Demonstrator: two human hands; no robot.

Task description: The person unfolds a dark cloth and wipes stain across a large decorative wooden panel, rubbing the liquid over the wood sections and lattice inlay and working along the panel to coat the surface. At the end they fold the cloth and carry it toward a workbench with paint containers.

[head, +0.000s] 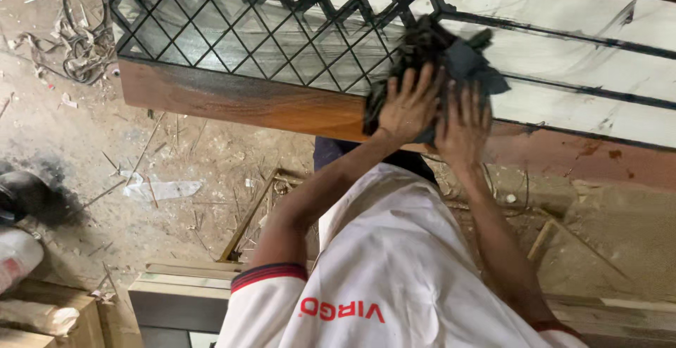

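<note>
Both hands (pixel 433 112) flat on dark rag (pixel 451 56)

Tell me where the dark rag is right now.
In the head view, the dark rag lies upper centre-right, pressed under both hands on the wooden panel, at the right edge of its black lattice.

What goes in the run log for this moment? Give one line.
left hand flat on dark rag | right hand flat on rag | rag pressed on wooden panel beside black lattice | floor littered with debris

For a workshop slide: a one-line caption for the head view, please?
Both hands, left hand and right hand, press a dark cloth onto a lattice-fronted wooden panel.
</note>
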